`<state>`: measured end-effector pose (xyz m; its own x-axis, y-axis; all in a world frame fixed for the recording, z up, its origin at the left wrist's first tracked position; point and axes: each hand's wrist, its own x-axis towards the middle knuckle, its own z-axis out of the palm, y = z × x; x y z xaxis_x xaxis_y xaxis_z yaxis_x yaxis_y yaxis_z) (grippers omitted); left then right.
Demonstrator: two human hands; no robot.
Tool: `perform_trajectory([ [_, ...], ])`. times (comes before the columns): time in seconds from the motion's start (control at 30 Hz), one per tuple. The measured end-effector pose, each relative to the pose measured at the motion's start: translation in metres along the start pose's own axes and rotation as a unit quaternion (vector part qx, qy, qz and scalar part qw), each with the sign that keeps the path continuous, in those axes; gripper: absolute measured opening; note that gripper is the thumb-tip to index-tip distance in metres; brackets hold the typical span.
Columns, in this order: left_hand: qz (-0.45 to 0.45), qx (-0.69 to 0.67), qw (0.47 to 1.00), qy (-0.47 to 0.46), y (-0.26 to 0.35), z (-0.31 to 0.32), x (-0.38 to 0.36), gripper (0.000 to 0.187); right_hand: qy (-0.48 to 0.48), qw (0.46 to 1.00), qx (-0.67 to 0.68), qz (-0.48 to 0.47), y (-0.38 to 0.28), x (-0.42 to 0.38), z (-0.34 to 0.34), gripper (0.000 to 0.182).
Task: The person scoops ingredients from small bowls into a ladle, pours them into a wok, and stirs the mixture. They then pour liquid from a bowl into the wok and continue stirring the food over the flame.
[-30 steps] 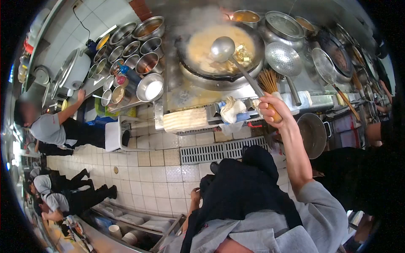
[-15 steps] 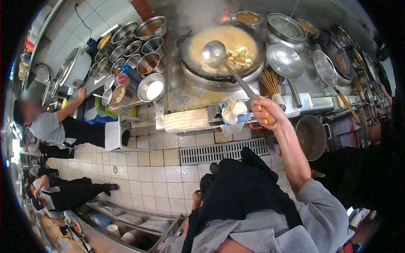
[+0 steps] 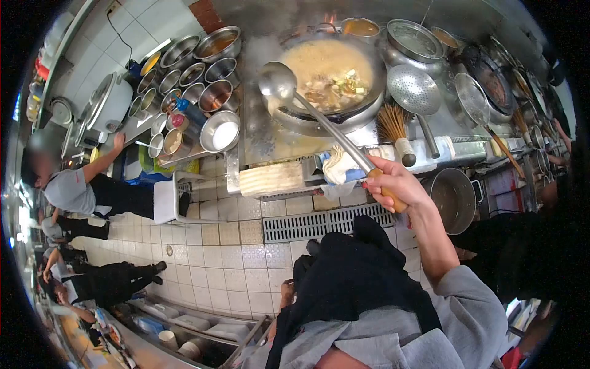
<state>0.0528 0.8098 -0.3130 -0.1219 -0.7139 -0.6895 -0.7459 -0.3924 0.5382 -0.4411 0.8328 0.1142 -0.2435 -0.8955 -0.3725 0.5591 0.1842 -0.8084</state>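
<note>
My right hand (image 3: 398,186) is wrapped round the wooden handle of a long metal ladle (image 3: 332,132). The ladle's bowl hangs over the left rim of a big black wok (image 3: 375,83), its inside hidden from me. Cloudy tan broth (image 3: 329,58) fills the wok, with pale and green chunks (image 3: 347,85) towards the front. Steam rises at the back left, and a small flame shows behind. Down at my side, near the dark apron (image 3: 353,277), my left hand (image 3: 287,292) is partly visible; its fingers are too hidden to read.
Right of the wok lie a perforated strainer (image 3: 415,89) and a bamboo brush (image 3: 396,132). Folded cloths (image 3: 271,178) line the stove's front edge. Metal bowls (image 3: 220,131) crowd the left counter, where a person (image 3: 74,187) stands. A large pot (image 3: 452,200) sits low at the right.
The ladle has swung left and its bowl has moved from above the broth to the wok's left rim. My right hand has shifted slightly right and down. My left hand stays put.
</note>
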Motion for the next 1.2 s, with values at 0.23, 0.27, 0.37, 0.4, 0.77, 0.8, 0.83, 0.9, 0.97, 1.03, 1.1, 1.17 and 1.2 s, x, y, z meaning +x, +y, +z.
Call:
perform_trajectory([
  [0.23,-0.026,0.015,0.999,-0.017,-0.001,0.003,0.008,0.033,0.137,0.99,-0.015,-0.022,0.011,-0.017,-0.004,0.064],
  [0.27,-0.018,0.024,0.999,-0.014,-0.043,0.018,0.034,0.033,0.146,0.989,-0.008,-0.02,0.011,-0.018,-0.007,0.065],
  [0.37,0.021,0.037,0.999,0.004,-0.041,0.016,0.027,0.032,0.182,0.983,0.014,-0.01,0.007,-0.025,-0.005,0.062],
  [0.4,0.037,0.039,0.998,0.012,-0.016,0.009,0.009,0.033,0.174,0.984,0.028,-0.012,0.008,-0.025,-0.007,0.06],
  [0.77,-0.014,-0.045,0.999,-0.027,0.033,-0.015,0.002,0.034,0.118,0.975,0.188,0.008,0.018,-0.001,-0.024,0.049],
  [0.8,-0.003,-0.038,0.999,-0.024,0.032,-0.014,0.004,0.034,0.116,0.975,0.19,0.005,0.02,0.006,-0.026,0.047],
  [0.83,0.009,-0.035,0.999,-0.02,0.027,-0.012,0.006,0.034,0.113,0.975,0.192,0.003,0.022,0.012,-0.028,0.046],
  [0.9,0.032,-0.029,0.999,-0.01,0.025,-0.01,0.005,0.034,0.103,0.975,0.198,0.002,0.021,0.021,-0.028,0.041],
  [0.97,-0.011,-0.045,0.999,-0.023,0.034,-0.014,-0.008,0.035,0.089,0.975,0.204,0.006,0.018,0.026,-0.027,0.033],
  [1.03,-0.021,-0.025,0.999,-0.025,0.036,-0.015,-0.014,0.035,0.079,0.974,0.213,0.015,0.014,0.029,-0.026,0.029],
  [1.1,0.0,0.028,0.999,-0.014,0.02,-0.012,-0.012,0.036,0.06,0.969,0.24,0.027,0.015,0.03,-0.025,0.026],
  [1.17,0.012,0.053,0.999,-0.006,0.006,-0.01,-0.011,0.036,0.033,0.958,0.282,0.038,0.016,0.031,-0.028,0.026],
  [1.2,0.016,0.057,0.998,-0.005,0.004,-0.009,-0.013,0.037,0.025,0.957,0.286,0.037,0.015,0.029,-0.028,0.025],
])
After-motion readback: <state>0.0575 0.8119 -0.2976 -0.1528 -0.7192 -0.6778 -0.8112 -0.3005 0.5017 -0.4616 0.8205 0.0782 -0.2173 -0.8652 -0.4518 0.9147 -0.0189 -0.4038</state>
